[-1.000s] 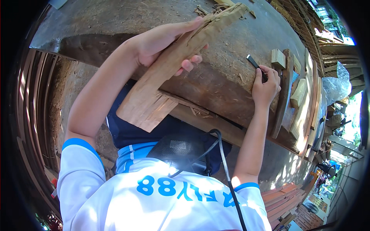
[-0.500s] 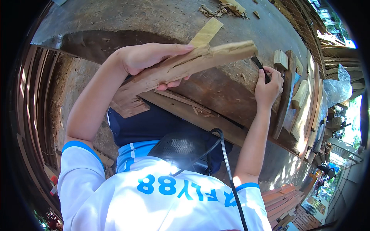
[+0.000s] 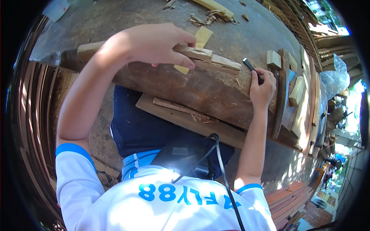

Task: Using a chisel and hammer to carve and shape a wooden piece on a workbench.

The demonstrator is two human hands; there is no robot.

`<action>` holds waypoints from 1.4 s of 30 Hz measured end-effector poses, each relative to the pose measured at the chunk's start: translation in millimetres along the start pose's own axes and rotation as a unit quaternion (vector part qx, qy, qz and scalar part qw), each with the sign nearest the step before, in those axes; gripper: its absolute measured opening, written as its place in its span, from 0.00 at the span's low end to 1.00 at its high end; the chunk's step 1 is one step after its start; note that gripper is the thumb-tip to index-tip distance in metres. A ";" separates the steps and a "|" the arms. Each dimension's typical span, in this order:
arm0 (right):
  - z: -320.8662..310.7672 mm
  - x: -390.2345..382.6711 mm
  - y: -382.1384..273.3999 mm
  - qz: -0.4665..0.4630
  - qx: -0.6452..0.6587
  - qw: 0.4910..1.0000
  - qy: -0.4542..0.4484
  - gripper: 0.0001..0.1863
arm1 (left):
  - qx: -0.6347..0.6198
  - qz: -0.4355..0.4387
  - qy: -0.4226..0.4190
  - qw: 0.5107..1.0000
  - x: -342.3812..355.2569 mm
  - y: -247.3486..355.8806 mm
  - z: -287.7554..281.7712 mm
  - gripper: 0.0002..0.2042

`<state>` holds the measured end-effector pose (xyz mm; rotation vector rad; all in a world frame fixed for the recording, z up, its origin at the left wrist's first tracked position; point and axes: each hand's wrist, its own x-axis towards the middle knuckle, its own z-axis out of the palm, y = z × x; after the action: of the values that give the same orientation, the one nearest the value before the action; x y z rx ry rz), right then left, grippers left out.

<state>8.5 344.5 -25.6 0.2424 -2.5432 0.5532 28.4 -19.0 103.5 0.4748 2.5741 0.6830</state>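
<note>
The left hand [image 3: 156, 42] clasps a long rough piece of wood [image 3: 225, 66] at the near edge of the workbench [image 3: 92, 21], thumb on its near side and forefinger on its far side, with a pale yellow strip [image 3: 204, 36] lying beneath it. To the right, just beyond the wood's right end, the right hand [image 3: 263, 86] has its fingers closed around a dark tool [image 3: 249, 64], flat tip pointing far and left; wood shavings [image 3: 208, 17] lie farther off.
</note>
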 end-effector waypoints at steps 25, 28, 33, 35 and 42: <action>-85.5 -34.0 -36.1 0.188 0.284 0.927 -0.160 0.21 | 0.249 0.133 0.019 0.959 101.9 60.0 27.4 0.12; -70.3 -31.7 -31.3 0.045 0.264 0.948 -0.170 0.22 | 0.247 0.179 0.051 0.951 105.9 52.1 28.1 0.11; -71.8 -24.0 -32.0 0.010 0.175 0.963 -0.205 0.21 | 0.212 0.213 0.020 0.954 108.6 58.5 18.3 0.11; -74.5 -23.5 -24.3 -0.004 0.152 0.970 -0.192 0.19 | 0.154 0.185 -0.021 0.970 115.1 54.7 17.6 0.13; -70.2 -19.5 -13.6 -0.034 0.161 0.968 -0.188 0.21 | 0.179 0.237 -0.005 0.955 120.9 42.6 15.9 0.08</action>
<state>60.6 363.7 23.5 0.5996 -2.7792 0.9728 -57.3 73.3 75.2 1.2375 2.5956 0.3492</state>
